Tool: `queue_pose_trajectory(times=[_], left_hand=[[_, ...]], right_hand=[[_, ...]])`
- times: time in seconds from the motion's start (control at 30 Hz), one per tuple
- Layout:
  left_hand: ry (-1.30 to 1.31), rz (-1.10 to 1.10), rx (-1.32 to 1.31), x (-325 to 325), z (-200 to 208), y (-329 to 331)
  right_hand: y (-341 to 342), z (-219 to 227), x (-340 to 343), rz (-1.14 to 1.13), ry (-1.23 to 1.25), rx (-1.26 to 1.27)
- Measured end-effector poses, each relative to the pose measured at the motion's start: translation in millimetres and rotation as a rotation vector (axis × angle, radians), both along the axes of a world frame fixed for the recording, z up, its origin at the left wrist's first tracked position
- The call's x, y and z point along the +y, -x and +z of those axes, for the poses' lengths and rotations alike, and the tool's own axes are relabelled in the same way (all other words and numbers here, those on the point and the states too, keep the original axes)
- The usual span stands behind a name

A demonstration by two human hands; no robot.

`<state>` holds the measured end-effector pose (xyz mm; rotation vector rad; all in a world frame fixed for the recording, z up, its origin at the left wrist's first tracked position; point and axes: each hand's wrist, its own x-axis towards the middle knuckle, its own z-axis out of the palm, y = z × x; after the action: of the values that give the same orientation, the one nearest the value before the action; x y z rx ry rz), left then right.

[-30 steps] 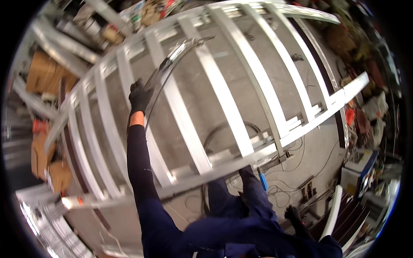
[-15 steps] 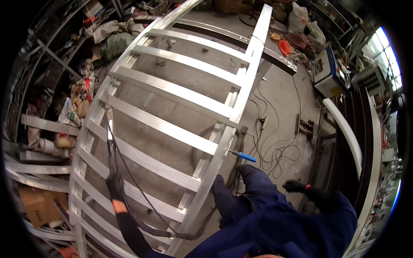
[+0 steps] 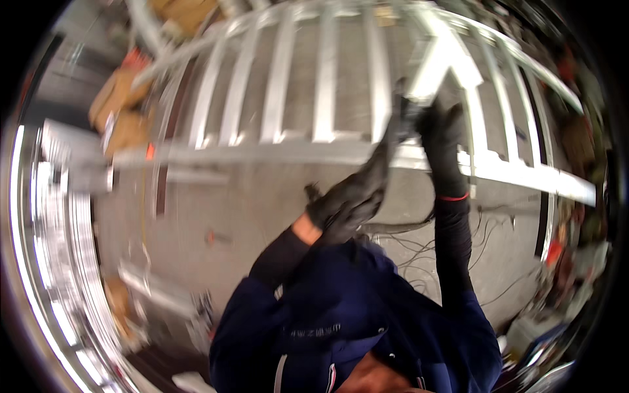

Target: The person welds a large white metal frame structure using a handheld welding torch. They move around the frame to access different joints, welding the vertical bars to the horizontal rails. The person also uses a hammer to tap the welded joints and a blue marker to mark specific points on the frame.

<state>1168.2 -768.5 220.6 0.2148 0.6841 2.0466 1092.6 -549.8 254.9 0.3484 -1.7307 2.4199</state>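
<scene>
A large silver metal frame with slats (image 3: 262,152) stretches across in front of me. My left hand (image 3: 350,200), in a black glove, is closed round a dark, torch-like tool (image 3: 393,131) that points up over the frame's near rail. Its dark hose (image 3: 396,228) trails off to the right below the hand. Beside the tool's far end is my right hand (image 3: 442,128), also black-gloved; motion smears its fingers. Just beyond both hands, a bright silver bar (image 3: 429,72) slants over the slats. Blur hides whether the right hand touches the bar or the tool.
Thin cables (image 3: 419,252) lie looped on the grey floor near my right side. Brown cardboard (image 3: 124,98) stands at the far left. Stacked long silver bars (image 3: 82,249) line the left edge, and clutter (image 3: 557,275) fills the right.
My view has swung round, so the frame now runs crosswise before me. My right hand has come from my side to the frame, near my left hand. The left hand is closer to my body.
</scene>
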Motion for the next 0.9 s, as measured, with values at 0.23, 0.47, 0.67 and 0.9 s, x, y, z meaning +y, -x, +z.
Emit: queue_pose_trajectory(times=[0.23, 0.47, 0.67, 0.9], left_hand=[[0.385, 0.040, 0.519, -96, 72, -22], [0.100, 0.521, 1.153, -205, 188, 32], [-0.337, 0.638, 0.675, -223, 186, -29], [-0.643, 0.680, 0.137, -249, 171, -33]], right_hand=[[-20, 84, -87, -0.595, -0.223, 0.492], [-16, 169, -174, -0.347, -0.210, 0.646], [-18, 202, -332, 0.302, -0.586, 0.607], [26, 230, -528, 0.846, -0.878, 0.473]])
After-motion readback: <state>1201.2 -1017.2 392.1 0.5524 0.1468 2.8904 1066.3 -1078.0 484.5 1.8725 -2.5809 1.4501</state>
